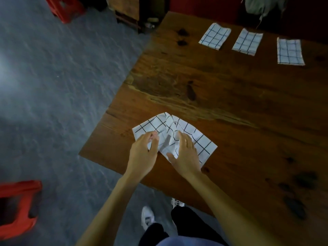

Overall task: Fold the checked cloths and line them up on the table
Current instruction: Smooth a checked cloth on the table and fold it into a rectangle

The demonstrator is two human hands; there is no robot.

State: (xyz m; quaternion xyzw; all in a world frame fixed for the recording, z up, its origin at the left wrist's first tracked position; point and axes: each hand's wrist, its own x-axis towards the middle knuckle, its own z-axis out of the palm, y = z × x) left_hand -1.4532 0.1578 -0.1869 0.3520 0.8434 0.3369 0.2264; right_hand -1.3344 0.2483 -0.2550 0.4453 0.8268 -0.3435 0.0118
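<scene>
Three folded white cloths with dark grid checks lying in a row toward one o'clock on the brown knotted wooden table [221, 89]: first folded cloth [215, 36], second folded cloth [247, 41], third folded cloth [290, 52]; spaced apart, none touching, roughly in line though each turned at a slightly different angle; counted as done.

A fourth white checked cloth [197, 137], still rumpled, lying near the table corner at about six o'clock; middle bunched into creases, outer flaps spread flat toward ten and four o'clock.

Left hand [143, 153] at the cloth's seven o'clock side, fingertips pinched on a bit of fabric, or so it seems, motion blur leaving that unsure; right hand [184, 155] laid flat over the crumpled middle, fingers spread, pressing rather than gripping.

Judged as early in the fold of this fourth piece: smoothing first, then folding, then placing at the end of the row. No further unfolded cloths in view; possibly the last one.

Red plastic stool [17, 206] on the grey floor at eight o'clock, apart from the work.
</scene>
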